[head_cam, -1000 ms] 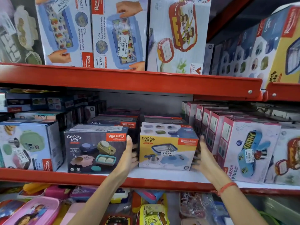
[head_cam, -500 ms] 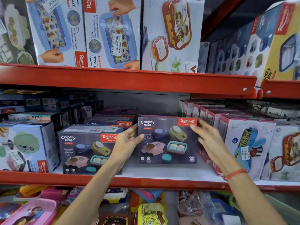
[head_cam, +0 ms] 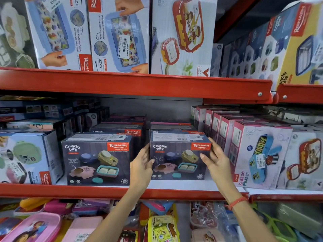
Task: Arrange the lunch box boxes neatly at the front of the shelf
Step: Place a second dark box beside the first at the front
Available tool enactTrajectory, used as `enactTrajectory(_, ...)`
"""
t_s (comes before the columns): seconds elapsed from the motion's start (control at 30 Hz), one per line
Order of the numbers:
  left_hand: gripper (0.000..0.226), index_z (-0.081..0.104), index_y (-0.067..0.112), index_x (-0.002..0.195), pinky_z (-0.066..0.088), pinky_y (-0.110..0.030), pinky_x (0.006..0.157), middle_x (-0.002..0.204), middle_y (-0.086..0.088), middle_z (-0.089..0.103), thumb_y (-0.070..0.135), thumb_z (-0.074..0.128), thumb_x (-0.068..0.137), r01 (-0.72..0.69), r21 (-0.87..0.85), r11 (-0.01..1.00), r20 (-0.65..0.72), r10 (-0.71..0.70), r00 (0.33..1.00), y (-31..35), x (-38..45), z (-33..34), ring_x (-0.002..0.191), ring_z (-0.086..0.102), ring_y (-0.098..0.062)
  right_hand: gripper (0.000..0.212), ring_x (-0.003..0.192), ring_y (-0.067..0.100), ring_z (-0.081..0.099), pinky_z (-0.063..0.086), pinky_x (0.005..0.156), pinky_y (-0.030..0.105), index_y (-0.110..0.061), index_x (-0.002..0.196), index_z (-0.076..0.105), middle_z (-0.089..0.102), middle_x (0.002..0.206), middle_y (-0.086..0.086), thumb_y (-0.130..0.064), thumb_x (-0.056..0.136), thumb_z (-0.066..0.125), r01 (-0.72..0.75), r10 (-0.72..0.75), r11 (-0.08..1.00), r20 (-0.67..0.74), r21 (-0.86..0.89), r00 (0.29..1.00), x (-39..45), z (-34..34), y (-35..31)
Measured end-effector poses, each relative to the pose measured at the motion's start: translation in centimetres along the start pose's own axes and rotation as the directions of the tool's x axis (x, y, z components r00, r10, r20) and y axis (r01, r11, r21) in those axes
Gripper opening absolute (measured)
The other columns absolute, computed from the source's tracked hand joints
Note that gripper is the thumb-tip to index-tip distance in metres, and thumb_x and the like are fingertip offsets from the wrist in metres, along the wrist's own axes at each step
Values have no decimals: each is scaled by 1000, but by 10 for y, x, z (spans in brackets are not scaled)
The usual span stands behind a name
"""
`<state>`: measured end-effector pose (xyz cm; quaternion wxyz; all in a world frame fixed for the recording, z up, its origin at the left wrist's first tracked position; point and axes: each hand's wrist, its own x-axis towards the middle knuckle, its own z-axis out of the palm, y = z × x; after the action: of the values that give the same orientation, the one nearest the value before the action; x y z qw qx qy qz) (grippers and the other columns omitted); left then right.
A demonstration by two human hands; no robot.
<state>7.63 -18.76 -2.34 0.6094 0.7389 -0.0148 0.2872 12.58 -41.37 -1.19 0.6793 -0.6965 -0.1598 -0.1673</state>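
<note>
Middle shelf (head_cam: 122,191), left to right. Far left: pale box with a green lunch box print (head_cam: 26,158), front face near the red lip. Next: first Crunchy Bite box (head_cam: 97,159), dark, standing square, face close to the lip. More dark boxes stacked behind it.

Left hand (head_cam: 141,165) sits in the gap between the two dark boxes, palm against the left side of the second Crunchy Bite box (head_cam: 178,160), thumb on its front edge. Right hand (head_cam: 215,158) is on that box's right side, fingers up near the top right corner. Hands are apart, box clamped between them. Its base looks down on the shelf board, though I can't tell if weight is fully released.

Right of that: row of pink Kidzee Plus boxes (head_cam: 258,154), touching or nearly touching the right hand's back.

My read: step in hand is squaring the second box to the first. It sits slightly further back. To do it well: slide, don't lift; pull both sides evenly so it doesn't yaw; stop when the front face is flush with the neighbour; close the gap on the left only after the left hand clears.

Risk: right knuckles nudging the pink row out of line.
</note>
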Motion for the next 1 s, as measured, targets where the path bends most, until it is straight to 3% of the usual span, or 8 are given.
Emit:
enactTrajectory(0.2,61,36,17,144,39,-19,99,118,12,55,-9,49,90,-10,112,994,17,8,1000,-1,3,1,116,50,-1,65,121,6,48,51,82,8,-20,148,33,51,133,-3,2,91,55,-10,10,1000,-3,-29,1000,3,8,0)
enactTrajectory(0.33,66,24,21,148,43,-21,97,124,0,63,0,51,91,-11,181,983,43,3,999,-3,0,2,116,56,-9,65,127,11,46,44,104,30,-22,149,27,48,135,-6,-3,93,54,-18,18,998,-7,-53,1000,-1,12,3)
enactTrajectory(0.53,60,32,27,146,35,-3,98,142,17,44,12,54,92,-215,184,959,71,205,976,10,-30,-16,115,46,14,54,135,7,35,35,110,31,-28,147,29,37,150,-5,-32,97,49,74,-141,958,-233,-277,962,-29,38,-5)
enactTrajectory(0.63,40,54,24,132,55,-26,58,122,11,65,14,51,93,-315,159,936,-54,326,944,13,-41,-46,66,63,-11,40,125,-8,42,35,100,12,-29,138,41,45,139,-10,-27,98,47,233,-287,945,-238,-229,928,-52,69,-19)
enactTrajectory(0.73,31,62,34,115,30,-28,34,95,17,72,15,49,93,-298,162,941,-262,333,906,-2,-39,-89,36,35,-16,27,121,5,55,46,97,17,-26,124,54,59,128,-5,-23,98,46,293,-303,953,-163,-83,939,-69,104,-28)
enactTrajectory(0.8,29,62,31,113,43,-39,43,103,18,71,14,48,94,-257,121,959,-391,284,876,-6,-37,-116,50,51,-26,25,119,11,59,49,102,36,-22,120,58,65,122,-7,-22,98,45,262,-258,965,-110,21,960,-75,128,-31)
enactTrajectory(0.87,28,59,20,119,57,-34,72,122,10,63,12,44,96,-218,67,974,-471,224,853,-8,-36,-137,78,65,-7,29,122,8,57,46,106,43,-23,124,58,65,125,-14,-29,98,46,187,-186,978,-25,91,982,-79,151,-33)
enactTrajectory(1.0,41,39,27,139,29,-30,113,148,8,40,34,32,100,-117,75,990,-532,139,836,-18,-31,-169,135,36,-1,67,139,-4,33,27,119,43,-46,141,36,37,152,-23,-73,80,41,-13,-14,992,201,128,979,-83,191,-33)
